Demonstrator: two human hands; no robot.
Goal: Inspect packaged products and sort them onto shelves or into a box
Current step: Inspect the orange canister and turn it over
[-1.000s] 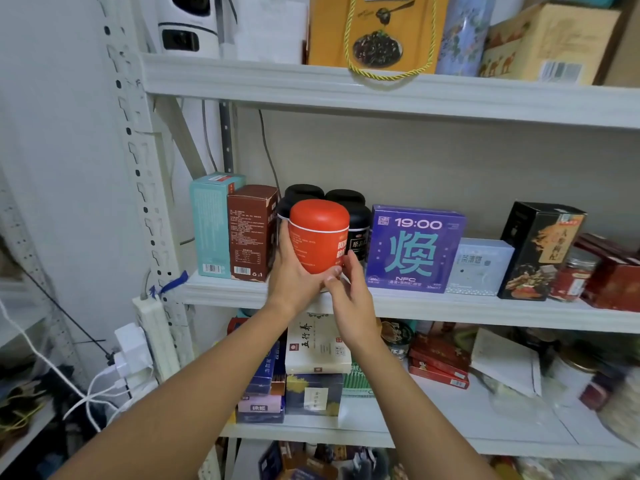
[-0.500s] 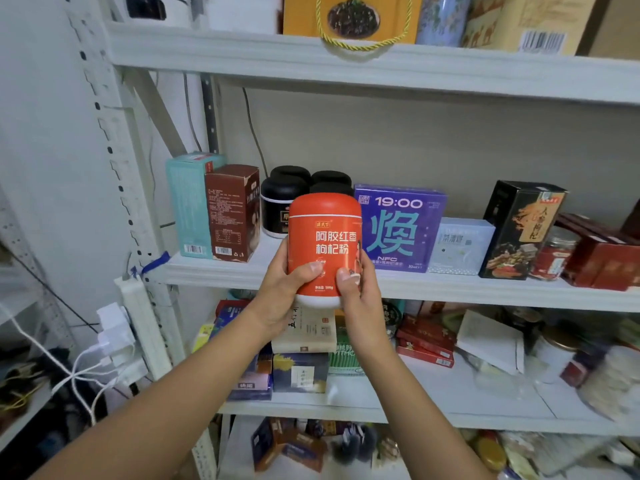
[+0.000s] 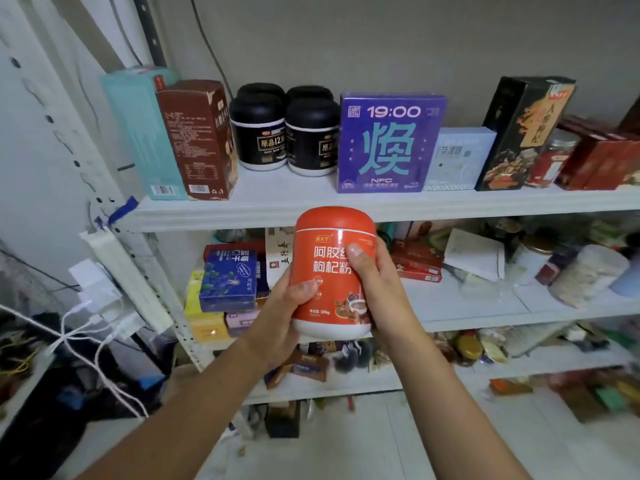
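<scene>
The orange jar (image 3: 332,271) is held upright in the air in front of the shelves, with its label toward the camera. The left hand (image 3: 284,320) takes it low on the left, with the thumb across the lower front and the fingers going behind. The right hand (image 3: 375,282) takes it from the right, with the thumb lying higher on the label. So the grip of both hands is closed around the jar, and its white bottom shows below the thumbs.

In the picture the lid of the jar reaches just up to the front edge of the middle shelf (image 3: 242,213). This shelf has a bare strip along the front. The strip is widest before the two front black jars (image 3: 259,133), between the brown box (image 3: 197,140) and the purple box (image 3: 389,143). Two more black lids show behind them. A teal box (image 3: 142,133) stands against the left of the brown box. Right of the purple box stand a pale box (image 3: 457,157) and a tall black box (image 3: 519,133).

The lower shelf (image 3: 467,310), behind the jar and the hands, is crowded. A blue box (image 3: 228,278) lies on a stack at the left, and flat red boxes lie at the right. A white power strip (image 3: 117,271) hangs on the rack post at the left.
</scene>
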